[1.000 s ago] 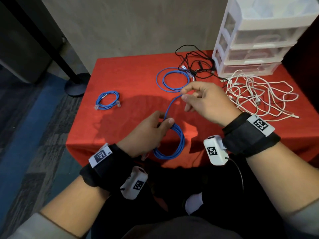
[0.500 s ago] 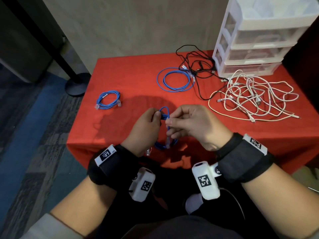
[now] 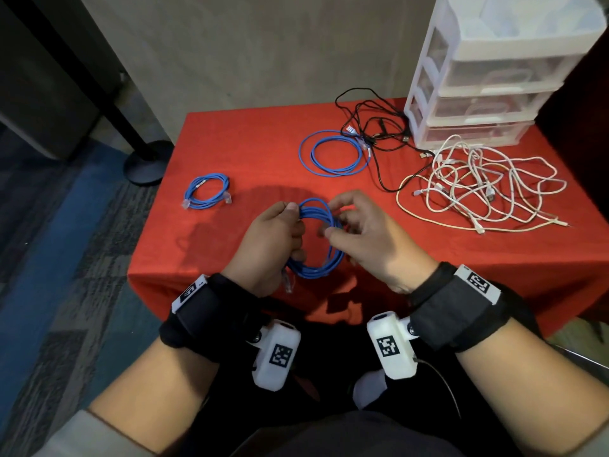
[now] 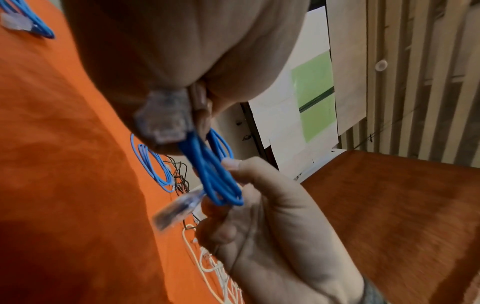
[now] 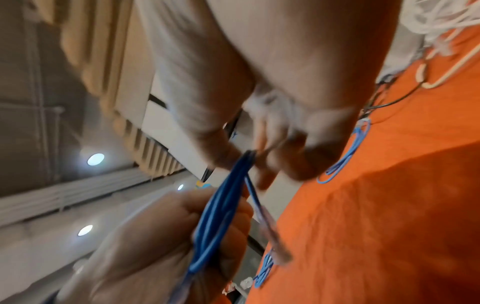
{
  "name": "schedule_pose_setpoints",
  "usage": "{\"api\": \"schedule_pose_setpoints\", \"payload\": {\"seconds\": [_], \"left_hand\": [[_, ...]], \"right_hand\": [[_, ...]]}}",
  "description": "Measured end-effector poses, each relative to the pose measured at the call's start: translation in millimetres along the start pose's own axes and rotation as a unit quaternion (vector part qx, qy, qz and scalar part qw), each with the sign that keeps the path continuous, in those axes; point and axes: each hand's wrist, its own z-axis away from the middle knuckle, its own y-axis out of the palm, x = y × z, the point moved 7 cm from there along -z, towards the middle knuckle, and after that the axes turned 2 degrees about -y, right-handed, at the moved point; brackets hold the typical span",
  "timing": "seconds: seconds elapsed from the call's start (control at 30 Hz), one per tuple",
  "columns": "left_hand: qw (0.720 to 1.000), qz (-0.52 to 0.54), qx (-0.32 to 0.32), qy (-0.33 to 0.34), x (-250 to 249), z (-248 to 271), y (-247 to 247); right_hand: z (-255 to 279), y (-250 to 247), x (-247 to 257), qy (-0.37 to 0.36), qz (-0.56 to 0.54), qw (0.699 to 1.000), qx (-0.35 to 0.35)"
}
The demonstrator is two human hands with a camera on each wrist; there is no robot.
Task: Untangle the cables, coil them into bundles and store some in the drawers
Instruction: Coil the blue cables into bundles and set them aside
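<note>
A blue cable coil (image 3: pixel 318 240) hangs over the front of the red table (image 3: pixel 257 153), held between both hands. My left hand (image 3: pixel 278 232) grips its left side, with a clear plug (image 4: pixel 166 117) sticking out below the fingers. My right hand (image 3: pixel 356 225) pinches the coil's right side between thumb and fingers. A second clear plug (image 5: pixel 272 232) dangles from the loose end. Two more blue coils lie on the cloth: a small bundle (image 3: pixel 207 191) at the left and a wider ring (image 3: pixel 334 153) further back. White tangled cables (image 3: pixel 481 186) and black cables (image 3: pixel 375 127) lie at the right.
A white plastic drawer unit (image 3: pixel 487 80) with its drawers closed stands at the table's back right corner. A black stand with a round base (image 3: pixel 145 159) is on the carpet left of the table. A wall runs behind the table.
The stretched-out blue strand has been drawn in and wrapped onto the coil. My right hand came back from the far ring to the coil and now pinches its right side.
</note>
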Motion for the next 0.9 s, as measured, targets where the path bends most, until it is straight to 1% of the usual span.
{"api": "schedule_pose_setpoints", "payload": {"seconds": [0.07,0.1,0.2,0.27,0.33,0.43,0.53,0.67,0.77,0.9], "left_hand": [[1.0,0.025,0.004,-0.007,1,-1,-2],[0.999,0.038,0.007,-0.013,1,-2,-3],[0.997,0.076,0.007,-0.026,-1,-4,-5],[0.995,0.097,0.001,-0.031,-5,-7,-8],[0.994,0.106,0.005,-0.04,-10,-8,-10],[0.993,0.106,0.008,-0.045,-12,-10,-10],[0.993,0.111,0.013,-0.034,-12,-11,-6],[0.993,0.11,0.028,-0.045,-11,-10,-1],[0.992,0.121,0.021,-0.04,-14,-11,-6],[0.989,0.142,0.016,-0.044,-10,-11,-6]], "right_hand": [[3,7,-3,0.021,-0.023,0.996,0.081],[5,7,-4,0.024,-0.04,0.993,0.105],[8,2,-2,0.024,-0.079,0.987,0.135],[7,-3,-3,0.019,-0.039,0.988,0.146],[5,-10,-5,0.016,-0.004,0.988,0.151],[4,-17,-6,0.018,0.005,0.988,0.153],[0,-22,-6,0.017,-0.01,0.991,0.13],[-1,-24,-15,0.015,0.029,0.994,0.108],[1,-28,-21,0.02,-0.004,0.997,0.076],[4,-25,-19,0.006,-0.032,0.996,0.086]]}}
